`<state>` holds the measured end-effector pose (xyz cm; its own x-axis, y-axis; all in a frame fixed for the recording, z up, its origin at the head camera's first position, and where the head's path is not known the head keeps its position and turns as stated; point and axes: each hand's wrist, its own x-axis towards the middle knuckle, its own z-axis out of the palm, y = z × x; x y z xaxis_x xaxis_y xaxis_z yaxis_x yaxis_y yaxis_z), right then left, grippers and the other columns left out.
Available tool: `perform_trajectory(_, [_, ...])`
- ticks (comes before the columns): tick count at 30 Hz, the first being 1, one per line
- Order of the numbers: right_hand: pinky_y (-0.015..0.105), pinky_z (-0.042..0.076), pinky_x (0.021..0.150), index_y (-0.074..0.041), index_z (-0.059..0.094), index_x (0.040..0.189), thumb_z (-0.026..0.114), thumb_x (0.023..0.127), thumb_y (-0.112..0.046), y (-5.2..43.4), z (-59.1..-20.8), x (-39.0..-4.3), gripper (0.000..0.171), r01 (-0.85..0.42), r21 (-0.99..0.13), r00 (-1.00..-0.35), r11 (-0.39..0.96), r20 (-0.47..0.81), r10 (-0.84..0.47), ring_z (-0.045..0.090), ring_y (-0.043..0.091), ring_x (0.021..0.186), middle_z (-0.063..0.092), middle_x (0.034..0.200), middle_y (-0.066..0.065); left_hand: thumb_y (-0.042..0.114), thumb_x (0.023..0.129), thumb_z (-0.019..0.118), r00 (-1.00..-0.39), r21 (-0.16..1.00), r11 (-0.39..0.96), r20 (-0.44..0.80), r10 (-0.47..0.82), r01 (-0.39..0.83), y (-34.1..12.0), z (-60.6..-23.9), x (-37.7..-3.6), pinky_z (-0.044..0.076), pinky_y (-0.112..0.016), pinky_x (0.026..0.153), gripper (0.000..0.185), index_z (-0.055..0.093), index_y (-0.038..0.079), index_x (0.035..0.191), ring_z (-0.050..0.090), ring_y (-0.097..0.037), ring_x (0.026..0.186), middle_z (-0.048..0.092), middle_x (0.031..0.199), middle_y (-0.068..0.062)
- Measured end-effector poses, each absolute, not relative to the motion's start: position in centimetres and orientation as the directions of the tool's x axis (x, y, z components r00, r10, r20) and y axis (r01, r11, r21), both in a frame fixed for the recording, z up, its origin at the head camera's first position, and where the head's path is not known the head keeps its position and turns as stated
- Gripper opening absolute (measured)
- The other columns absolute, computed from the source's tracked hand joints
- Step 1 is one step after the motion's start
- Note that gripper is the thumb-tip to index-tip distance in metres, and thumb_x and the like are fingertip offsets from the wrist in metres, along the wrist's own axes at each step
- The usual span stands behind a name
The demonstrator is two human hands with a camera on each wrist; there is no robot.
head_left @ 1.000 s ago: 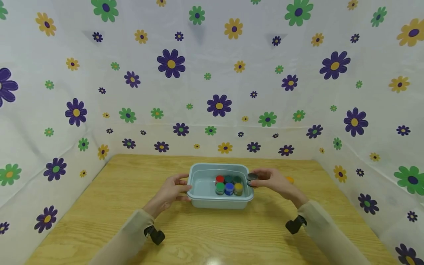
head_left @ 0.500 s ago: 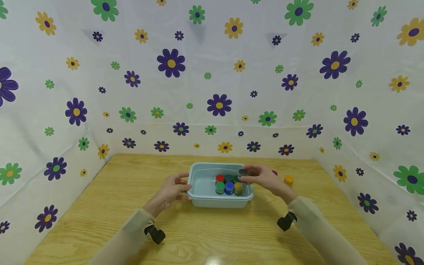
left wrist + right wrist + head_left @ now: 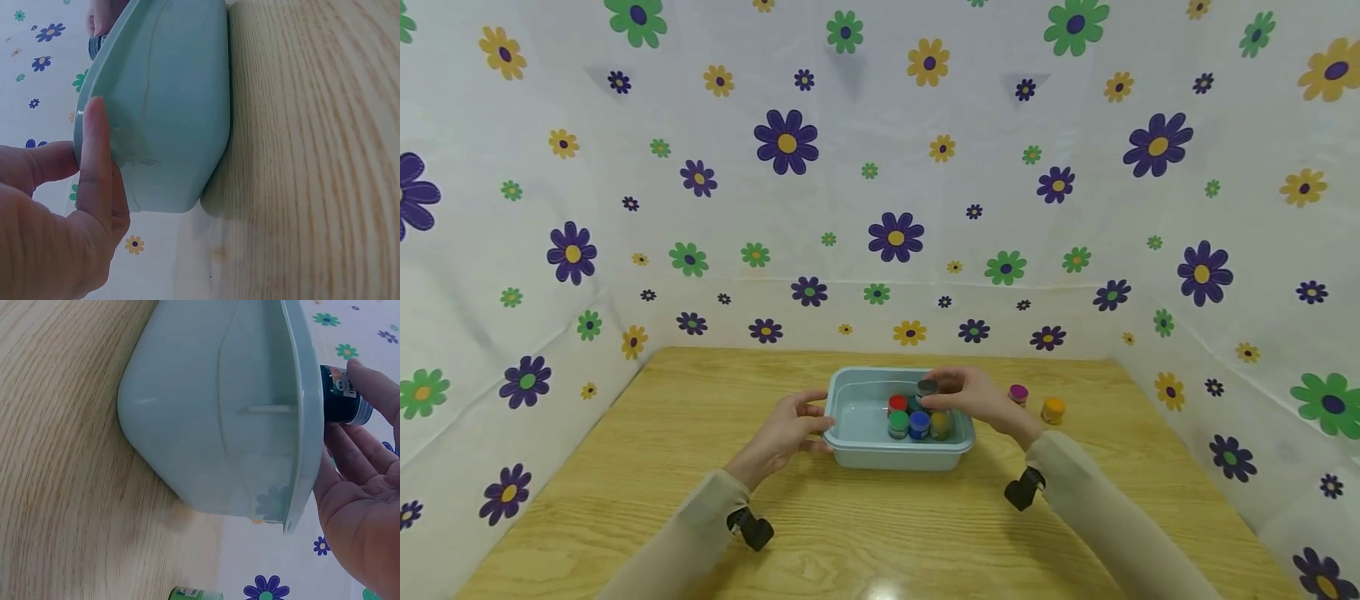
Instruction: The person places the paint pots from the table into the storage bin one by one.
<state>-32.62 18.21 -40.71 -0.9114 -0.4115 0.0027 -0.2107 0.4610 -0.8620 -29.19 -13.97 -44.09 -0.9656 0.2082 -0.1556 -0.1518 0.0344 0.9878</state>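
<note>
Tub (image 3: 850, 417) left half free; jars (image 3: 917, 421) crowd right.

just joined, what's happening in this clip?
A person is working at a pale blue tub on a wooden table. The left hand grips the tub's left rim. The right hand holds a small dark-lidded jar over the tub, above the red, green, blue and yellow-lidded jars already inside. A magenta-lidded jar and an orange-lidded jar stand on the table right of the tub.
</note>
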Motion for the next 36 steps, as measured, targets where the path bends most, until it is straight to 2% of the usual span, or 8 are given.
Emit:
perform_trajectory(6, [0.042,0.054,0.096,-0.010,0.065,0.123,0.077,0.085,-0.028,17.1,-41.1,-32.9,0.043,-0.230,-0.850,-0.905,0.475,0.007,-0.425,0.066,0.019,0.102,0.070,0.114,0.008,-0.002,0.091,0.064,-0.966,0.988,0.038,-0.153,0.210,-0.148,-13.9,-44.2,-29.2,0.063,-0.035,0.065,0.058,0.042,0.003,0.145,0.065,-0.032,0.094,0.053,0.110,-0.017])
perform_trajectory(10, [0.046,0.051,0.101,-0.009,0.064,0.122,0.077,0.086,-0.023,16.1,-40.8,-32.7,0.041,-0.215,-0.845,-0.906,0.490,-0.015,-0.424,0.064,0.023,0.109,0.067,0.120,0.009,-0.001,0.091,0.064,-0.963,0.989,0.042,-0.148,0.223,-0.143,-13.8,-44.1,-29.3,0.062,-0.033,0.064,0.058,0.042,0.003,0.145,0.065,-0.032,0.095,0.053,0.110,-0.016])
perform_trajectory(14, [0.047,0.051,0.102,-0.010,0.064,0.123,0.077,0.085,-0.025,14.8,-40.6,-33.0,0.042,-0.212,-0.837,-0.903,0.505,-0.031,-0.429,0.063,0.026,0.113,0.065,0.124,0.008,-0.001,0.091,0.064,-0.967,0.990,0.038,-0.138,0.214,-0.133,-13.8,-44.0,-29.3,0.062,-0.031,0.062,0.059,0.041,0.001,0.145,0.065,-0.032,0.094,0.054,0.111,-0.018])
perform_trajectory(20, [0.044,0.054,0.099,-0.013,0.067,0.118,0.080,0.083,-0.026,13.1,-40.8,-33.5,0.039,-0.196,-0.826,-0.917,0.528,-0.035,-0.397,0.064,0.024,0.111,0.068,0.119,0.004,-0.002,0.090,0.064,-0.965,0.990,0.033,-0.144,0.220,-0.141,-13.9,-44.0,-29.3,0.062,-0.032,0.063,0.060,0.040,0.000,0.145,0.065,-0.034,0.096,0.053,0.111,-0.017])
perform_trajectory(27, [0.039,0.055,0.095,-0.009,0.067,0.119,0.078,0.084,-0.022,11.5,-41.1,-33.8,0.039,-0.263,-0.807,-0.898,0.529,0.005,-0.439,0.066,0.017,0.101,0.070,0.114,0.006,-0.002,0.091,0.063,-0.964,0.989,0.032,-0.150,0.221,-0.147,-13.9,-43.8,-29.1,0.062,-0.033,0.063,0.060,0.040,0.001,0.146,0.065,-0.036,0.097,0.055,0.109,-0.017])
perform_trajectory(32, [0.038,0.058,0.087,-0.007,0.066,0.121,0.079,0.084,-0.019,10.4,-41.8,-34.2,0.041,-0.250,-0.822,-0.902,0.511,0.006,-0.431,0.067,0.020,0.101,0.069,0.118,0.011,-0.001,0.092,0.063,-0.963,0.987,0.044,-0.158,0.218,-0.152,-14.0,-43.8,-29.0,0.062,-0.034,0.064,0.058,0.040,0.001,0.146,0.065,-0.034,0.095,0.056,0.108,-0.016])
perform_trajectory(36, [0.039,0.056,0.090,-0.007,0.067,0.119,0.080,0.082,-0.017,9.7,-42.5,-34.5,0.040,-0.252,-0.825,-0.907,0.505,0.019,-0.421,0.067,0.021,0.104,0.069,0.117,0.009,-0.002,0.092,0.061,-0.963,0.987,0.047,-0.160,0.218,-0.153,-14.0,-43.8,-29.0,0.062,-0.033,0.063,0.058,0.040,0.002,0.146,0.065,-0.035,0.097,0.055,0.109,-0.016])
